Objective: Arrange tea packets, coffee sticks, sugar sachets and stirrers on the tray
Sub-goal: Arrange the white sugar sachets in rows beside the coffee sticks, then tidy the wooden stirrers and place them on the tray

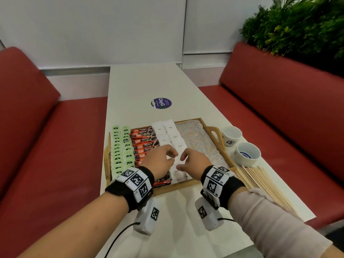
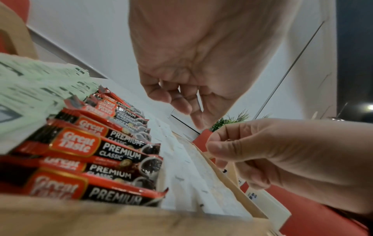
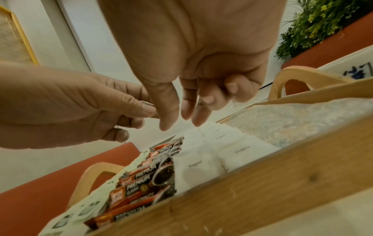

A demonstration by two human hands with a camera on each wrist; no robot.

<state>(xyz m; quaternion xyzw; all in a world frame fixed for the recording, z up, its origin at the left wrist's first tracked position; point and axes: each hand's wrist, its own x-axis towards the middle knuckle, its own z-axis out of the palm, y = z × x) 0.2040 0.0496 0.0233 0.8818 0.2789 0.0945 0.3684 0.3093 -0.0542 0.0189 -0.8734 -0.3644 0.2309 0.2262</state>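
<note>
Head view, coffee sticks lying crosswise

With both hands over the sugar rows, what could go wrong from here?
1. Either hand could brush the loosely overlapped sugar sachets and skew the rows.
2. The stirrers lie outside the tray, near the table edge; a sleeve could sweep them off.
3. The two cups stand beside the right handle.

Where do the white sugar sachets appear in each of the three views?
Head: sugar sachets in the tray's middle, beyond both hands.
Left wrist: sugar sachets lower centre, right of the coffee sticks.
Right wrist: sugar sachets centre-bottom, behind the tray's near wall.
Shared landmark: the coffee sticks.
</note>
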